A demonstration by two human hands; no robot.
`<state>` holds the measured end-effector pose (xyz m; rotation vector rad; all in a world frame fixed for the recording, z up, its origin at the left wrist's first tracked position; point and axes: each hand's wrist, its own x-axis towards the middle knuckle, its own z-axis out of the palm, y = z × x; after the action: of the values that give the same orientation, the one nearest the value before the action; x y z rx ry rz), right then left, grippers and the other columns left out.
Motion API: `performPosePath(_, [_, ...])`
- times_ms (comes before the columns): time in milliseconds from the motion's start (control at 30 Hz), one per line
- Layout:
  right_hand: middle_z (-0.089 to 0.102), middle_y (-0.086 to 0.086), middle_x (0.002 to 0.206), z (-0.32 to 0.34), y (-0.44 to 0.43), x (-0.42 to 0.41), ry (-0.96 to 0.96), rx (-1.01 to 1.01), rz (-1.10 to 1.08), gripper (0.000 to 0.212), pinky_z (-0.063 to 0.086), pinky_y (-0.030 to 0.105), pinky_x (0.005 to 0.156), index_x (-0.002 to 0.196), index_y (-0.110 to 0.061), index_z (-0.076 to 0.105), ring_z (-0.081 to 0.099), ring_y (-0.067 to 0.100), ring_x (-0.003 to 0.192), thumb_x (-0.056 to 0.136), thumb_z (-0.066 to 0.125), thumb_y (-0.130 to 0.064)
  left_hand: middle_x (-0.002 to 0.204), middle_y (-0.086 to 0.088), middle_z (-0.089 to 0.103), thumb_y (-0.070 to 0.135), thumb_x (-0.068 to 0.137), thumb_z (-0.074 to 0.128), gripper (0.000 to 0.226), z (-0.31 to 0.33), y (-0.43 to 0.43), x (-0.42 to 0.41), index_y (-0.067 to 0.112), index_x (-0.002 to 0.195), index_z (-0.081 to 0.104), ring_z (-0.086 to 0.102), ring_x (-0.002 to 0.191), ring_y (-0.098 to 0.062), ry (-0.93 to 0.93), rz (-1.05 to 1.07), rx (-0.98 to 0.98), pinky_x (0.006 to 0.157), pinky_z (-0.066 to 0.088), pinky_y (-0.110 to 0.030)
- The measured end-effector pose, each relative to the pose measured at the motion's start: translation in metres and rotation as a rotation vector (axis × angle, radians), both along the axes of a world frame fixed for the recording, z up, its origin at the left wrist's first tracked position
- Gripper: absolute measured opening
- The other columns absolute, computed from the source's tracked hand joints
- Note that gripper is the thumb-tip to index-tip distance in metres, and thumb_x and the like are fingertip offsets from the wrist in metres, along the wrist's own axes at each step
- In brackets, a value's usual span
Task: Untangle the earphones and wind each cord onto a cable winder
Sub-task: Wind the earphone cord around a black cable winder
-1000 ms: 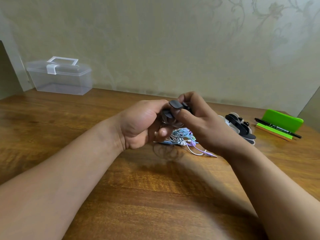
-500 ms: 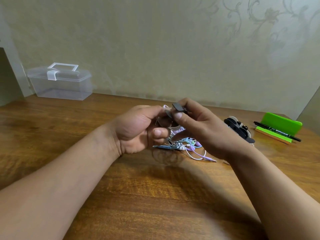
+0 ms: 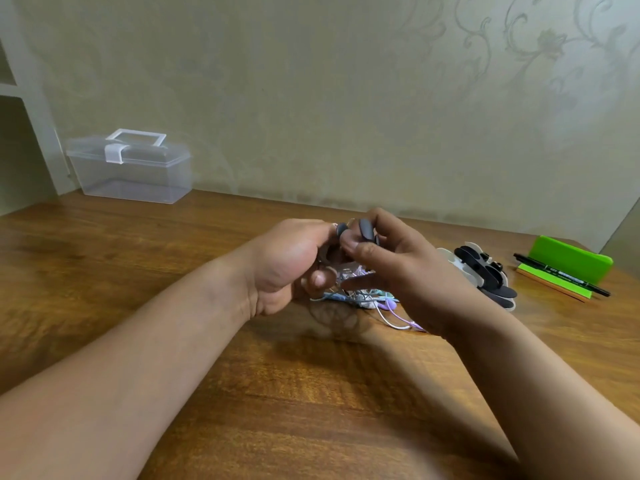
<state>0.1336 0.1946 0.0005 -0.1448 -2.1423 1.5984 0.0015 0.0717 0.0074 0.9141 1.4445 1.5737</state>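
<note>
Both hands met above the wooden table (image 3: 166,306). The left hand (image 3: 287,265) gripped one end of a dark grey cable winder (image 3: 366,230) with curled fingers, and the right hand (image 3: 408,271) pinched its other end between thumb and forefinger. Just beneath them the tangled earphones (image 3: 372,299) lay on the wood, a pale cord trailing rightward. Spare winders (image 3: 485,271) sat heaped beyond the right wrist.
</note>
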Motion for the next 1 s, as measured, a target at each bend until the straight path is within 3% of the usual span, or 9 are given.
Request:
performPosePath(100, [0.071,0.007,0.097,0.002,0.002,0.0,0.027,-0.093,0.037,0.032,0.057,0.047,0.084,0.101,0.003,0.048,0.07,0.019,0.094,0.098,0.069,-0.022,0.067,-0.001,0.048,0.017,0.105,0.047,0.019,0.002,-0.001,-0.001,0.015,0.091,0.06,0.034,0.053,-0.013,0.089,0.055,0.016,0.056,0.011,-0.031])
performPosePath(200, [0.067,0.016,0.098,0.002,0.001,-0.002,0.058,-0.091,0.02,0.028,0.057,0.039,0.083,0.096,0.0,0.049,0.07,0.025,0.095,0.094,0.07,-0.018,0.064,0.002,0.049,0.023,0.109,0.044,0.029,0.003,-0.003,0.0,0.015,0.086,0.061,0.04,0.053,-0.012,0.117,0.055,0.044,0.049,0.021,-0.025])
performPosePath(333, [0.051,0.042,0.101,-0.003,0.0,-0.008,0.067,0.014,-0.07,0.032,0.056,0.067,0.091,0.096,0.0,0.047,0.065,0.048,0.091,0.089,0.07,-0.021,0.075,-0.005,0.053,0.025,0.109,0.045,0.027,0.003,-0.002,0.004,0.011,0.098,0.066,0.043,0.056,-0.014,0.11,0.04,0.051,0.052,0.026,-0.027])
performPosePath(400, [0.048,0.043,0.099,-0.004,-0.003,-0.008,0.055,0.028,-0.108,0.032,0.054,0.071,0.087,0.097,0.002,0.045,0.063,0.055,0.089,0.087,0.068,-0.018,0.077,-0.007,0.052,0.024,0.109,0.045,0.023,0.003,-0.003,0.007,0.011,0.101,0.063,0.043,0.055,-0.015,0.149,0.045,0.036,0.044,0.029,-0.022])
performPosePath(600, [0.055,0.038,0.098,-0.005,-0.006,-0.009,-0.019,0.138,-0.22,0.027,0.062,0.062,0.074,0.094,-0.001,0.044,0.07,0.05,0.09,0.096,0.065,-0.018,0.063,-0.007,0.049,0.031,0.111,0.042,0.029,-0.003,-0.001,0.008,0.015,0.09,0.053,0.042,0.047,-0.012,0.446,0.115,-0.075,0.038,0.03,-0.017])
performPosePath(700, [0.059,0.035,0.092,-0.001,-0.007,-0.007,0.009,-0.009,-0.162,0.015,0.062,0.047,0.066,0.093,-0.007,0.046,0.074,0.042,0.078,0.102,0.059,-0.009,0.057,-0.007,0.047,0.03,0.112,0.041,0.028,-0.003,-0.001,0.007,0.011,0.099,0.055,0.039,0.045,-0.013,0.353,0.057,-0.013,0.038,0.03,-0.018])
performPosePath(833, [0.06,0.024,0.09,0.001,-0.006,-0.005,0.024,-0.125,-0.146,0.015,0.059,0.043,0.062,0.092,-0.008,0.048,0.07,0.033,0.074,0.104,0.056,-0.009,0.056,-0.004,0.049,0.025,0.112,0.041,0.026,-0.002,-0.002,0.009,0.004,0.108,0.055,0.042,0.044,-0.009,0.209,-0.017,0.054,0.04,0.034,-0.018])
performPosePath(933, [0.052,0.015,0.091,-0.003,-0.001,-0.005,-0.022,0.093,-0.196,0.019,0.06,0.04,0.06,0.096,-0.006,0.046,0.065,0.033,0.082,0.106,0.058,-0.017,0.054,-0.003,0.05,0.029,0.112,0.043,0.026,-0.005,-0.002,0.006,0.006,0.104,0.053,0.04,0.04,-0.009,0.367,0.052,-0.026,0.039,0.03,-0.02])
performPosePath(1000, [0.048,0.01,0.09,-0.005,0.0,-0.004,-0.078,0.287,-0.209,0.029,0.061,0.052,0.067,0.1,-0.005,0.044,0.061,0.041,0.089,0.106,0.058,-0.03,0.056,-0.001,0.053,0.035,0.11,0.044,0.029,-0.007,0.0,0.001,0.008,0.103,0.053,0.039,0.042,-0.011,0.594,0.115,-0.091,0.043,0.03,-0.026])
